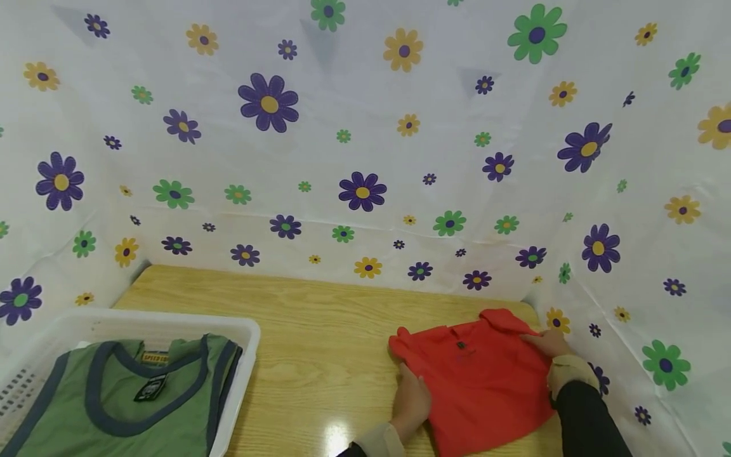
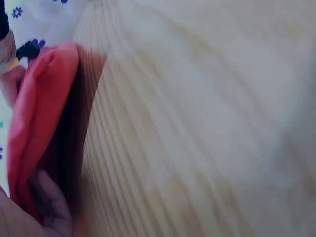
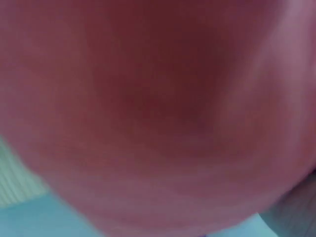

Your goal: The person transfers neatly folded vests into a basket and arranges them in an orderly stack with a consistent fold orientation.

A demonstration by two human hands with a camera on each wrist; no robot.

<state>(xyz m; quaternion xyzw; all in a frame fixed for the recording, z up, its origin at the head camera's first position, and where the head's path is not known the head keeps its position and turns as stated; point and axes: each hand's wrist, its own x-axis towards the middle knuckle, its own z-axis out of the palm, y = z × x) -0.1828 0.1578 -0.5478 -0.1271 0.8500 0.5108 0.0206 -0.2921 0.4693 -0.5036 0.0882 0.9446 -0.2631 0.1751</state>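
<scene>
a red cotton polo shirt [image 1: 485,381] lies on the near right part of the light wooden table [image 1: 320,330], already gathered into a compact, roughly square bundle with its collar [image 1: 502,319] turned toward the far side and a small dark label showing near the top. the person's left hand [image 1: 411,400] sits at the shirt's left edge, and the left wrist view shows a thumb [image 2: 47,200] tucked in against the folded cloth, so the fingers appear to curl around that edge. the right hand [image 1: 551,346] lies at the far right corner of the shirt beside the collar; its fingers look fairly flat on the cloth, pressing rather than pinching, though the right wrist view is filled with blurred red and settles nothing. at the near left stands a white plastic basket [image 1: 171,320] holding a green sleeveless top with dark blue trim [image 1: 131,400], laid flat and neat. judging from this layout, the folding of the red shirt seems mostly finished, with the sleeves no longer spread out; what looks left is squaring the edges and carrying the bundle across the bare stretch of table to the basket, which is well apart from it. a white sheet printed with purple, green and yellow flowers [image 1: 365,139] walls in the far side and both flanks.
</scene>
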